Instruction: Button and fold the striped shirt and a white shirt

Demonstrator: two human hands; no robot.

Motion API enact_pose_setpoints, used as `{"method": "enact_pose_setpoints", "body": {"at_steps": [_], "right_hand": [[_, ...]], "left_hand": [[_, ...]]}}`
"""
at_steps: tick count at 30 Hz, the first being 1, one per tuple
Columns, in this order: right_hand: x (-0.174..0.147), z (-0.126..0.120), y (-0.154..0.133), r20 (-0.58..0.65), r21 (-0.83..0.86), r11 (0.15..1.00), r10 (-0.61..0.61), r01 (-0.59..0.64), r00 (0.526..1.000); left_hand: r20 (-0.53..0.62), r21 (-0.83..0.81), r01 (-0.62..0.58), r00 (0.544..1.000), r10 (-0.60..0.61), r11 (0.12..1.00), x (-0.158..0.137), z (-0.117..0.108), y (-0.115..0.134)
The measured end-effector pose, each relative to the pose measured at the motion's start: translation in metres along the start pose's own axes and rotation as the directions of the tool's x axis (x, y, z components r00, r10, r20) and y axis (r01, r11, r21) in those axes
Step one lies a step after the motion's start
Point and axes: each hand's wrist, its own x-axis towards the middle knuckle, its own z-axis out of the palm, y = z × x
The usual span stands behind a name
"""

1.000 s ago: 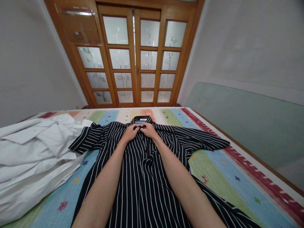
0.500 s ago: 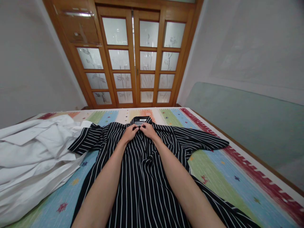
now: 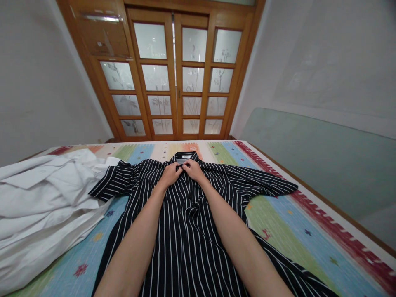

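Note:
A black shirt with white stripes [image 3: 176,231] lies face up, its collar [image 3: 192,156] at the far end and its sleeves spread to both sides. Just below the collar, my left hand [image 3: 170,173] pinches the front edge of the shirt. Close beside it, my right hand [image 3: 192,170] also pinches the cloth at the neck opening. The fingertips of both hands nearly meet there. Any button between them is too small to make out. Creases run down the shirt front beneath my right forearm.
Crumpled white clothing [image 3: 46,198] lies at the left, touching the shirt's left sleeve. Underneath is a colourful patterned cover [image 3: 278,222]. A pale green panel [image 3: 309,152] borders the right side. Wooden doors with glass panes [image 3: 176,82] stand beyond the far edge.
My left hand has shifted very slightly at the neck opening, its fingers turning a little. My right hand stays almost still, and the shirt keeps its place.

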Motion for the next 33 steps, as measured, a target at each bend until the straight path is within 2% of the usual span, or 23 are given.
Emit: {"method": "enact_pose_setpoints", "body": {"at_steps": [8,10,12,14,16,17,18,20,22,25,30,33], "right_hand": [[-0.003,-0.003,-0.008,-0.013,-0.077,0.997,-0.02,0.019,1.0],[-0.005,-0.004,-0.01,-0.037,-0.108,0.994,-0.023,0.019,0.999],[-0.006,-0.006,-0.013,-0.108,-0.163,0.987,-0.007,-0.01,0.994],[-0.008,-0.008,-0.016,-0.228,-0.237,0.967,0.04,-0.095,0.973],[-0.008,-0.01,-0.02,-0.316,-0.32,0.923,0.107,-0.212,0.943],[-0.009,-0.011,-0.022,-0.319,-0.365,0.894,0.144,-0.262,0.937],[-0.008,-0.011,-0.024,-0.292,-0.41,0.863,0.182,-0.295,0.939],[-0.008,-0.012,-0.025,-0.196,-0.49,0.812,0.254,-0.318,0.947],[-0.008,-0.011,-0.024,-0.122,-0.538,0.783,0.294,-0.312,0.948],[-0.009,-0.009,-0.019,-0.092,-0.582,0.761,0.29,-0.288,0.953],[-0.012,-0.008,-0.016,-0.072,-0.594,0.73,0.372,-0.339,0.925],[-0.012,-0.009,-0.017,-0.073,-0.588,0.716,0.417,-0.377,0.906]], "left_hand": [[-0.019,-0.001,-0.026,0.999,0.026,1.0,-0.001,0.002,-0.002],[-0.052,-0.021,-0.042,0.998,0.041,0.999,-0.001,0.001,0.001],[-0.164,-0.05,-0.066,0.985,0.057,0.997,-0.002,-0.001,0.004],[-0.331,-0.057,-0.051,0.943,0.03,0.997,-0.003,-0.003,0.007],[-0.448,-0.033,0.039,0.893,-0.05,0.999,-0.003,-0.006,0.007],[-0.459,-0.01,0.097,0.884,-0.091,0.995,-0.004,-0.006,0.007],[-0.435,0.02,0.148,0.892,-0.125,0.989,-0.004,-0.006,0.006],[-0.305,0.086,0.191,0.939,-0.156,0.978,-0.005,-0.005,0.004],[-0.126,0.139,0.134,0.985,-0.117,0.981,-0.005,-0.002,0.004],[0.043,0.172,0.024,0.999,-0.032,0.985,-0.004,0.002,0.005],[0.124,0.224,0.058,0.988,-0.087,0.973,-0.006,0.003,0.007],[0.102,0.244,0.071,0.99,-0.099,0.967,-0.008,0.0,0.011]]}}
